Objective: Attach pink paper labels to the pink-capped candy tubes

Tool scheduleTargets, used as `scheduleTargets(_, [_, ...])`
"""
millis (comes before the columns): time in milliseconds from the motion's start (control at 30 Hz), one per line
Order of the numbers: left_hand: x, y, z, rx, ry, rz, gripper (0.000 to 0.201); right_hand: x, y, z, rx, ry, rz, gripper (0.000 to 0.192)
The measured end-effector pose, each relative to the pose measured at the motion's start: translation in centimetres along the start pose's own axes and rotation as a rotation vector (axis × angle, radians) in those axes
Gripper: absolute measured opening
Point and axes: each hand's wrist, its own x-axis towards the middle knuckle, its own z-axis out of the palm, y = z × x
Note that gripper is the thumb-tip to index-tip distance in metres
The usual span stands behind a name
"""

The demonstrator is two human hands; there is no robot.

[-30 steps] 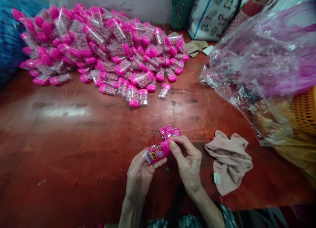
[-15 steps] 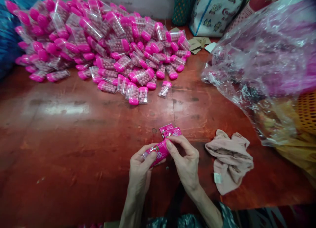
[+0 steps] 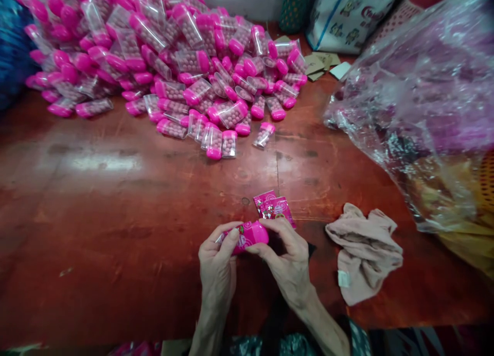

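Head view. Left hand [image 3: 216,266] and right hand [image 3: 288,261] together hold a pink vial [image 3: 247,236] just above the near edge of the tabletop [image 3: 116,217]; fingers of both hands close around its ends, thumbs beneath. The vial appears label-wrapped, though blur hides the detail. Judged light, rigid and smooth, so likely slippery; a pinch at each end, cap and base, suits it. Just beyond the vial lie pink labels [image 3: 275,208]; right of it a crumpled cloth [image 3: 363,253]. Well beyond, a heap of vials [image 3: 165,57]; far right, a plastic bag [image 3: 424,88].
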Motion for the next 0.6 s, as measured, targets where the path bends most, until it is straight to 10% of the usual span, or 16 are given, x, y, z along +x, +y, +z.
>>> scheduleTargets(300, [-0.2, 0.2, -0.5, 0.061, -0.013, 0.025, 0.009, -0.3, 0.0, 0.0, -0.014, -0.003, 0.001, 0.027])
scheduleTargets(600, [0.6, 2.0, -2.2, 0.354, -0.320, -0.135, 0.022, 0.3, 0.5, -0.8, 0.061, -0.042, 0.116, 0.024])
